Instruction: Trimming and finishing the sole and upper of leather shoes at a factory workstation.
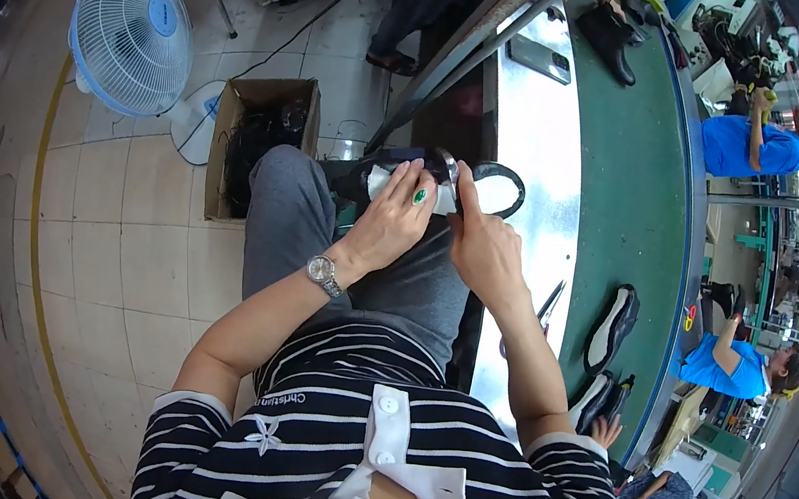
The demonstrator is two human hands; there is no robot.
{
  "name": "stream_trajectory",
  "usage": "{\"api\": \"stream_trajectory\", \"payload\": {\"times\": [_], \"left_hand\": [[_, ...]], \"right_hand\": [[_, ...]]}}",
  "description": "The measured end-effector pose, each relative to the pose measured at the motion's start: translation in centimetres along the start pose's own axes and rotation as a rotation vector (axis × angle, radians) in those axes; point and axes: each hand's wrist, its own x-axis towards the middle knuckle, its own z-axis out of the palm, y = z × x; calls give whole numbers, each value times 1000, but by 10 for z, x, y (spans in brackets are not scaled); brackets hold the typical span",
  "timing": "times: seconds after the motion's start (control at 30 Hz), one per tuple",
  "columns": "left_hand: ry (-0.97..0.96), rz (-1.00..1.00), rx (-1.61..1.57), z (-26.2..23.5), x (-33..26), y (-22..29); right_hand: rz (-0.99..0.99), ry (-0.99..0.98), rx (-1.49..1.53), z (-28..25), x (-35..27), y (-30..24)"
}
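Observation:
Above my lap lies a black shoe with a pale sole [496, 194], its rounded end reaching over the edge of the metal-topped bench. My left hand [391, 220] presses its closed fingers on the shoe's dark and white part; it wears a green-stoned ring. Closed beside it, my right hand [485, 251] grips a shiny curved metal tool [449, 167] against the shoe. What kind of tool it is cannot be made out, as my fingers cover part of it.
A green conveyor belt [621, 178] runs along the right, carrying several dark shoes [611, 328]. Scissors [550, 305] and a phone [541, 59] lie on the metal strip [554, 149]. At left stand a cardboard box [307, 126] and a fan [135, 33]. Co-workers [756, 145] are across the belt.

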Motion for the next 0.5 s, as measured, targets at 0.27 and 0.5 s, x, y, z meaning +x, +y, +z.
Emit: {"api": "stream_trajectory", "payload": {"times": [0.27, 0.5], "left_hand": [[-205, -129, 114, -31, 1, -16], [-70, -188, -44, -26, -6, -16]], "right_hand": [[32, 3, 40, 4, 1, -15], [-14, 132, 156, 10, 2, -26]]}}
